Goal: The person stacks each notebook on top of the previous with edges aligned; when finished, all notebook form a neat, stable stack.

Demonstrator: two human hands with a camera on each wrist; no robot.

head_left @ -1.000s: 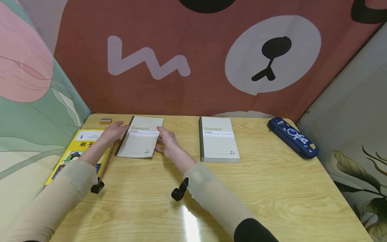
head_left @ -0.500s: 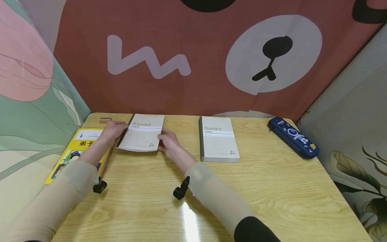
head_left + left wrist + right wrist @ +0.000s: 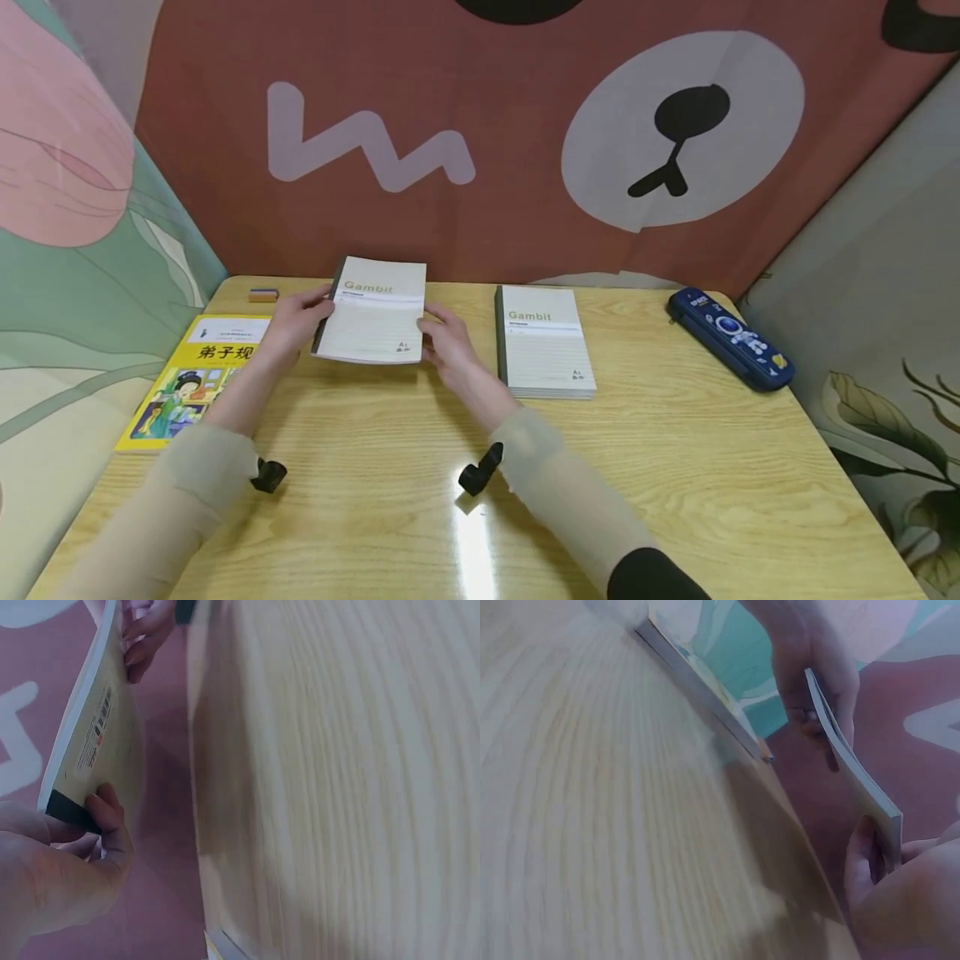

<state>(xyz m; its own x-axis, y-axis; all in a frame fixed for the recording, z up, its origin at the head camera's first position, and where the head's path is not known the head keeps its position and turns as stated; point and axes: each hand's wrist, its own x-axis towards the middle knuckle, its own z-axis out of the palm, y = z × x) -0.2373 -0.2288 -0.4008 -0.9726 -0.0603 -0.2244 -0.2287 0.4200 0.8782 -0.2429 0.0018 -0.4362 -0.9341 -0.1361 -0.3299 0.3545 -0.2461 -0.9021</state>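
A white notebook (image 3: 378, 312) with a dark spine and "Gambit" on its cover is held above the far left part of the table. My left hand (image 3: 296, 321) pinches its spine edge, thumb on the cover; in the left wrist view the fingers (image 3: 112, 825) curl under the back, where a barcode label shows. Gripping the opposite edge is my right hand (image 3: 452, 342), its fingers partly hidden behind the notebook. The right wrist view shows the notebook (image 3: 855, 776) edge-on and slightly bent between both hands. To the right lies a stack of matching notebooks (image 3: 546, 342).
A yellow book (image 3: 187, 383) lies at the left, partly behind my left forearm. Behind it sits a small striped eraser-like block (image 3: 263, 295). The navy pencil case (image 3: 729, 337) lies at the far right of the wooden table (image 3: 675, 467), whose back edge meets a patterned wall.
The notebook has risen off the table and shifted right, with both hands moving along with it. The left hand has come away from beside the eraser-like block.
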